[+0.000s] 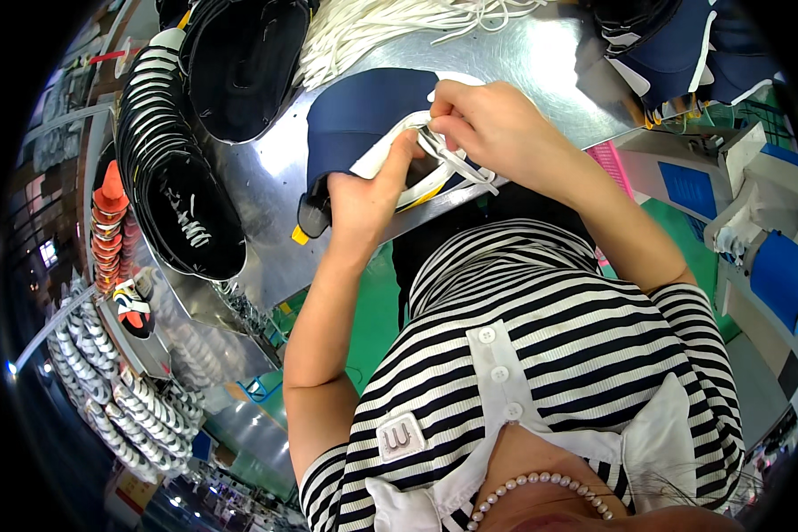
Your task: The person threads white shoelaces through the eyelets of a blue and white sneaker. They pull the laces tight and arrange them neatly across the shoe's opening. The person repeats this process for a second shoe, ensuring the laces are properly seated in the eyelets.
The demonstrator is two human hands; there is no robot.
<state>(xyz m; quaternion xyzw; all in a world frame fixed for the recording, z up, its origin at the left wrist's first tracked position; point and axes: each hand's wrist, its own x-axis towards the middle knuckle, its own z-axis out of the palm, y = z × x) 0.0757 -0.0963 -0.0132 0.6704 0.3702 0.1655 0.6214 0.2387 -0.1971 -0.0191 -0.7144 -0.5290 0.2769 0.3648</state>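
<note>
A navy shoe upper [355,111] with white edging lies at the near edge of the metal table, in front of my body. My left hand [363,199] grips its near side, the thumb pressed on the white eyelet edge. At the other side of the opening, my right hand [496,129] is closed in a pinch at the white shoelace [457,164]. Loops of that lace hang over the upper's opening towards me. The pinching fingertips partly hide the lace and the eyelets. A yellow tab [300,235] sticks out at the upper's lower left end.
White laces [363,35] lie in a bundle across the far side of the metal table [270,191]. Nested black shoe parts with white rims [137,124] curve along the left. More navy uppers [669,53] are piled at far right, above a grey and blue machine [762,213].
</note>
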